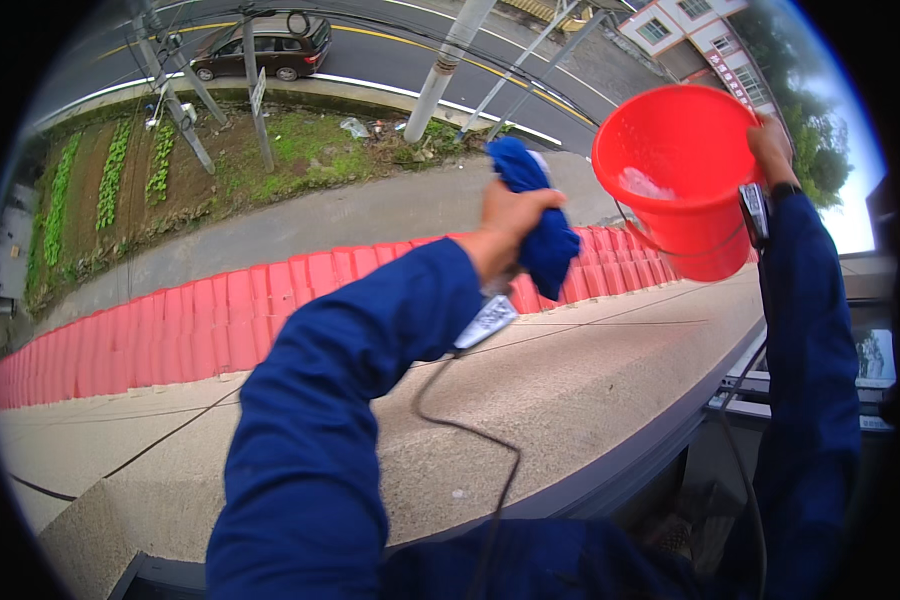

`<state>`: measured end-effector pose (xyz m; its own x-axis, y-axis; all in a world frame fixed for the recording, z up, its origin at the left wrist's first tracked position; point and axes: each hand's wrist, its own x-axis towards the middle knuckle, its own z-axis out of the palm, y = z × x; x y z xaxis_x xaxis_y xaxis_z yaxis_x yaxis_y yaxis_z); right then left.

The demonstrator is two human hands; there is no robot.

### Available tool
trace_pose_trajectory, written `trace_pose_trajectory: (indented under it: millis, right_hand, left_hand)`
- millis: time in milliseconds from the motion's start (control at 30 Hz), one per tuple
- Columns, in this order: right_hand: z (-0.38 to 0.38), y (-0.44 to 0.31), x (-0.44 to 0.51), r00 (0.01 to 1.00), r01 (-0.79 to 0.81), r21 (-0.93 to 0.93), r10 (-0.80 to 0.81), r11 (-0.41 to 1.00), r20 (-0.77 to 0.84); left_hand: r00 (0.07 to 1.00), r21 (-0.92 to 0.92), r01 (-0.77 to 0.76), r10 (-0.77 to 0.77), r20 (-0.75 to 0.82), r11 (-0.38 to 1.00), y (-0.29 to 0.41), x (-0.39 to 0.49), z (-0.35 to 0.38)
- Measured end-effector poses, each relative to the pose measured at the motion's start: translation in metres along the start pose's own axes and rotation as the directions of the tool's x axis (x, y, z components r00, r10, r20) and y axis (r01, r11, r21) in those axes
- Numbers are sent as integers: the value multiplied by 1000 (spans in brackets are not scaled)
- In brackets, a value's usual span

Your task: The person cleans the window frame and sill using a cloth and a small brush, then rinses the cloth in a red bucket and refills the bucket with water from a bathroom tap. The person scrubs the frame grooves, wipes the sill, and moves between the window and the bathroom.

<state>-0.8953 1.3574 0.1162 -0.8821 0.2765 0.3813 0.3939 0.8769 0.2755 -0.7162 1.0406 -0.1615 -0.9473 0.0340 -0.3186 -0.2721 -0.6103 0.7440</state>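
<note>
My left hand (pixel 511 217) is stretched out beyond the window ledge, clenched around a bunched blue cloth (pixel 544 225). To its right, my right hand (pixel 769 150) grips the rim of a red plastic bucket (pixel 686 217). The bucket is held in the air, its mouth tilted towards me, with a little whitish foam or liquid inside. Its thin wire handle hangs down along the outer wall. Cloth and bucket are apart. Both forearms are in dark blue sleeves, and a cabled device is strapped at each wrist.
Below me runs a rough beige ledge (pixel 450 450) with thin cables across it, edged by a dark window frame (pixel 630 476). Red roof tiles (pixel 195 330) slope beyond. Farther down are utility poles (pixel 444 75), a garden plot (pixel 135 180) and a road with a brown car (pixel 266 49).
</note>
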Motion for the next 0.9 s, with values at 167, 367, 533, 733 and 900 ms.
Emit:
trace_pose_trajectory:
  millis: [167,367,533,733,900]
  right_hand:
    - [-59,-84,20,944,226,-181,-262,957,-202]
    - [-94,-185,57,732,454,-520,-636,723,-245]
    - [-105,-218,63,725,376,-542,-603,752,-333]
    - [-98,-189,61,629,350,-656,-687,668,-364]
    - [-44,-136,51,582,403,-713,-762,574,-284]
  left_hand:
    - [963,69,-139,151,-225,988,57,18,-117]
    - [926,-55,-294,270,-264,954,128,0,-163]
    - [919,-177,-381,350,-184,908,156,-12,-153]
    - [914,-160,-400,381,-136,903,165,-12,-149]
    - [911,-226,-405,371,-179,886,170,-1,-160]
